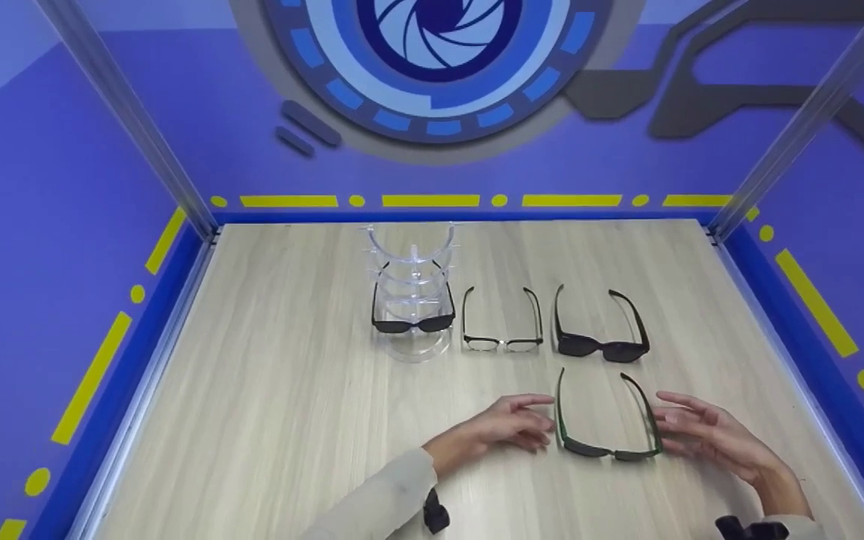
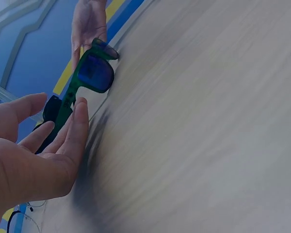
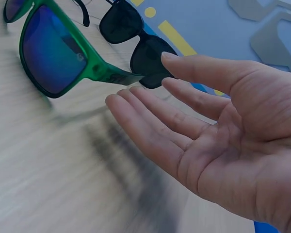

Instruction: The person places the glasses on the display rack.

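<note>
Nearest the camera, a pale sleeve (image 1: 379,491) leads us to a person's left hand (image 1: 503,426), which faces the right hand (image 1: 709,435) across a pair of green-framed sunglasses (image 1: 612,454) at the right front of a wood-grain table (image 1: 274,375). We see the left fingers loosely bent and slightly spread; on the right, the lower fingers lie close together while the upper two stand apart. Neither hand pinches anything, and we cannot tell whether fingertips touch the frame. Beyond its unfolded temples sit black sunglasses (image 1: 601,349); to their left are clear-lensed glasses (image 1: 503,344) and a transparent display stand (image 1: 415,357). Uneven pressure from the two sides, we judge, could twist the green frame askew; a forward shove could drive its temple tips into the black pair, and a careless grip could smudge the mirrored lenses.
</note>
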### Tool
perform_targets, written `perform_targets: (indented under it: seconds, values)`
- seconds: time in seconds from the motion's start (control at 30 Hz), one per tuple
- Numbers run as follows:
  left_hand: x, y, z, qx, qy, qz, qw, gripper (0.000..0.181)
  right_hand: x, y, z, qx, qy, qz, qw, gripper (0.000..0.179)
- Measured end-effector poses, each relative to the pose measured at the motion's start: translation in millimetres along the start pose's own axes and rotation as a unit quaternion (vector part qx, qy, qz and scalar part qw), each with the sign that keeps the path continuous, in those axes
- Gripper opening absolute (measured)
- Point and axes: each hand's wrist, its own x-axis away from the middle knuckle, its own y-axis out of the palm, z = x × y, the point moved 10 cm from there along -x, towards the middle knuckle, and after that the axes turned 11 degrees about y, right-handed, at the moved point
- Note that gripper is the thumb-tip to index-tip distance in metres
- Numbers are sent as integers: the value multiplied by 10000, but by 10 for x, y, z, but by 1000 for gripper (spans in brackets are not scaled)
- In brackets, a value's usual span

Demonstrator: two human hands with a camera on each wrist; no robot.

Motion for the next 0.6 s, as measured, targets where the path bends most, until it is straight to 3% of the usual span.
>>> perform_targets:
  seconds: [0.27,0.43,0.6]
  values:
    - [-70,49,-40,227,34,-16,9997,55,2,48,2,73,-80,-199,9997,51]
    - [-103,52,-56,310,98,103,9994,54,-20,51,24,-35,-139,-213,9997,52]
    - [-132,58,-52,344,120,325,9988,59,-43,121,67,-18,-225,-573,9981,57]
